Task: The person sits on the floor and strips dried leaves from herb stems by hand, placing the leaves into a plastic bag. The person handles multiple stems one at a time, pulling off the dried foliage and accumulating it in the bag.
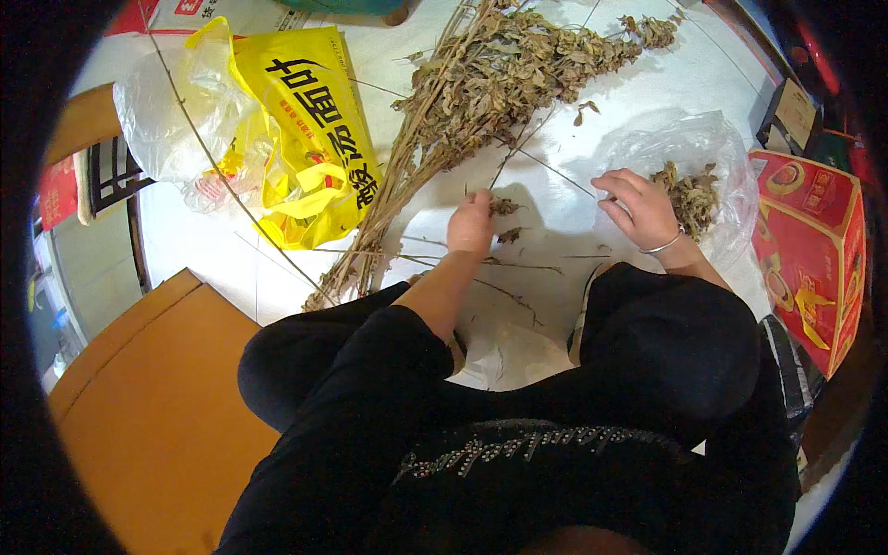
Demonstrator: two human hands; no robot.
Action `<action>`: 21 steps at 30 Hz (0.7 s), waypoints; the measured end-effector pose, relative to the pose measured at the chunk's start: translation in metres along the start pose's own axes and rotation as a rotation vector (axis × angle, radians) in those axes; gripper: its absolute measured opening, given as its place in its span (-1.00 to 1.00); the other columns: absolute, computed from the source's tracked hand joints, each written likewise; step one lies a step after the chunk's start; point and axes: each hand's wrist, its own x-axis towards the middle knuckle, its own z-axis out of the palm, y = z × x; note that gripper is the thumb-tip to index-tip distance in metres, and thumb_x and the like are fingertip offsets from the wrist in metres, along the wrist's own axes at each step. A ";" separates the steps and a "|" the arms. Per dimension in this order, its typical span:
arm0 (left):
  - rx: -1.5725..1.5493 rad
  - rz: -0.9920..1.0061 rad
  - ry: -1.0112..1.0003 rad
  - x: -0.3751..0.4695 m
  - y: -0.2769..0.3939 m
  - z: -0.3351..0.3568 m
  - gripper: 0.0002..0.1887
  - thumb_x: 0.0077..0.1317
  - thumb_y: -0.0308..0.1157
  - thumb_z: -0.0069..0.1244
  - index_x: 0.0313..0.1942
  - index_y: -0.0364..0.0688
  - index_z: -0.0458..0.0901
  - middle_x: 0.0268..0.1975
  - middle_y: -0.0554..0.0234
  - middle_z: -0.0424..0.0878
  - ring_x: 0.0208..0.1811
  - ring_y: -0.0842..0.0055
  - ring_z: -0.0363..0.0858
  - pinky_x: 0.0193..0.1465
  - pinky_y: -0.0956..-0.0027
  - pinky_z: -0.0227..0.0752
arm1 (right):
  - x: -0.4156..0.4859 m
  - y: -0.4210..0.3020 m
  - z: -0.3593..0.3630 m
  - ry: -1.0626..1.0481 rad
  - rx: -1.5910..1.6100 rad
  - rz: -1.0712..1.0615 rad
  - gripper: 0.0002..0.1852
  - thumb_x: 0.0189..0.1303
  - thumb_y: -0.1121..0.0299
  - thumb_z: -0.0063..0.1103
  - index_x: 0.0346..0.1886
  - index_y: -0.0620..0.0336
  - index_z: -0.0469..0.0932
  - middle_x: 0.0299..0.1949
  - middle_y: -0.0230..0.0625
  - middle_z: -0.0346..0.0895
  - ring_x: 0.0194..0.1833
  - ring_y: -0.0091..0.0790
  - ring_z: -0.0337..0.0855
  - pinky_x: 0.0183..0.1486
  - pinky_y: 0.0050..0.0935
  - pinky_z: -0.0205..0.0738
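My left hand (472,225) is closed around a thin dried stem (506,161), which slants up and right from my fingers. Small curled leaves (505,207) show just right of that fist. My right hand (628,205) has its fingers apart and holds nothing. It hovers at the left side of a clear plastic bag (735,149). Inside the bag sits a small heap of dried brown leaves (687,198). Beyond my hands lies a large bundle of dried leafy stalks (485,90), its bare stems running down toward my left knee.
A yellow bag (312,104) with printed writing and a crumpled clear bag (180,118) lie at left. A red carton (808,243) stands at right. An orange-brown wooden surface (166,409) is at lower left. Loose twigs (510,298) are scattered on the white tiled floor (208,253).
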 end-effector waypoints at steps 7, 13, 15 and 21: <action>0.111 0.119 0.007 -0.010 0.040 0.003 -0.35 -0.06 -0.40 0.21 0.10 0.13 0.37 0.05 0.14 0.38 -0.04 0.17 0.51 -0.18 0.15 0.52 | -0.007 0.011 -0.003 0.021 0.040 0.018 -0.71 0.05 0.48 0.19 -0.09 0.15 0.51 -0.16 -0.22 0.52 -0.37 -0.31 0.61 -0.29 -0.43 0.48; 0.191 0.160 -0.020 -0.006 0.034 0.024 -0.66 0.11 -0.42 -0.01 -0.06 0.04 0.48 -0.05 0.10 0.40 -0.06 0.20 0.49 -0.10 0.20 0.49 | -0.010 0.014 -0.017 0.086 -0.021 -0.029 -0.72 0.02 0.48 0.21 -0.13 0.16 0.53 -0.18 -0.21 0.53 -0.32 -0.26 0.60 -0.24 -0.38 0.47; 0.110 0.146 -0.092 -0.002 0.031 0.023 -0.73 0.14 -0.46 -0.09 -0.13 -0.01 0.52 -0.09 0.06 0.43 -0.10 0.19 0.51 -0.12 0.19 0.48 | -0.012 0.023 -0.030 0.239 -0.031 -0.007 -0.72 0.04 0.53 0.18 -0.12 0.22 0.53 -0.17 -0.18 0.53 -0.23 -0.25 0.59 -0.16 -0.42 0.45; -0.275 0.193 0.132 0.013 0.063 -0.014 -0.72 -0.04 -0.51 0.10 -0.24 -0.21 0.55 -0.25 -0.01 0.50 -0.18 0.12 0.51 -0.15 0.17 0.42 | -0.039 0.065 -0.078 0.774 0.270 0.403 -0.74 0.22 0.54 0.04 -0.01 0.32 0.45 -0.11 -0.24 0.53 -0.13 -0.44 0.55 -0.04 -0.48 0.44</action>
